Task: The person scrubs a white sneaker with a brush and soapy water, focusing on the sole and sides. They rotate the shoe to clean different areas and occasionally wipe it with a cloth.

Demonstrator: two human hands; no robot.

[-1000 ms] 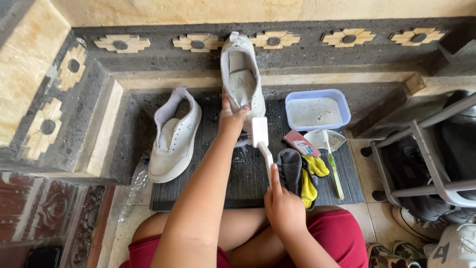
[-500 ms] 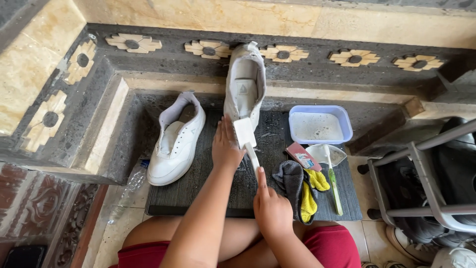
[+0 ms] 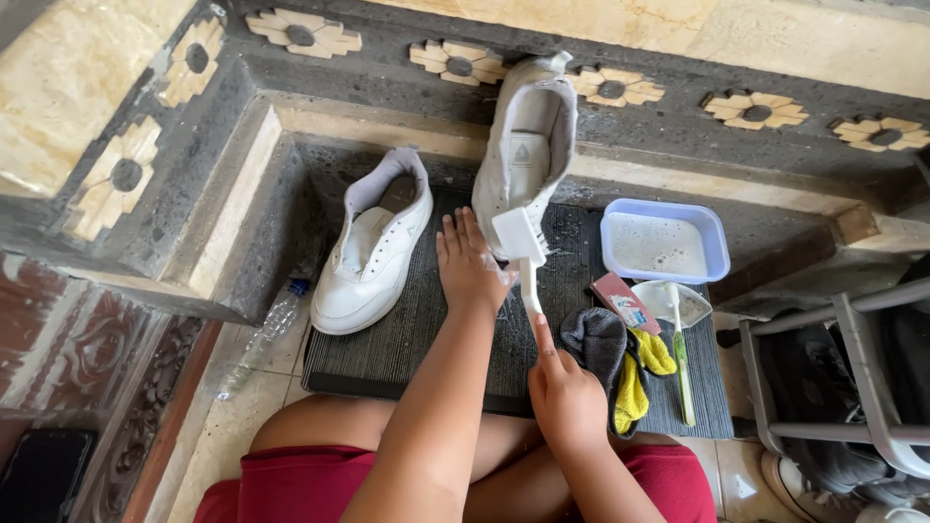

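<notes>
Head view: right hand (image 3: pixel 567 402) fingers clench brush (image 3: pixel 523 254) handle; left hand (image 3: pixel 469 261) fingers flat, steadying upright shoe (image 3: pixel 528 145).

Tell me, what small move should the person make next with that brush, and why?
Probably draw the white brush down along the upturned shoe in a short stroke. The right hand grips the handle with the brush head against the shoe's lower end, while the left hand steadies the shoe on the dark mat. The soapy tub sits close by for a later dip.
</notes>
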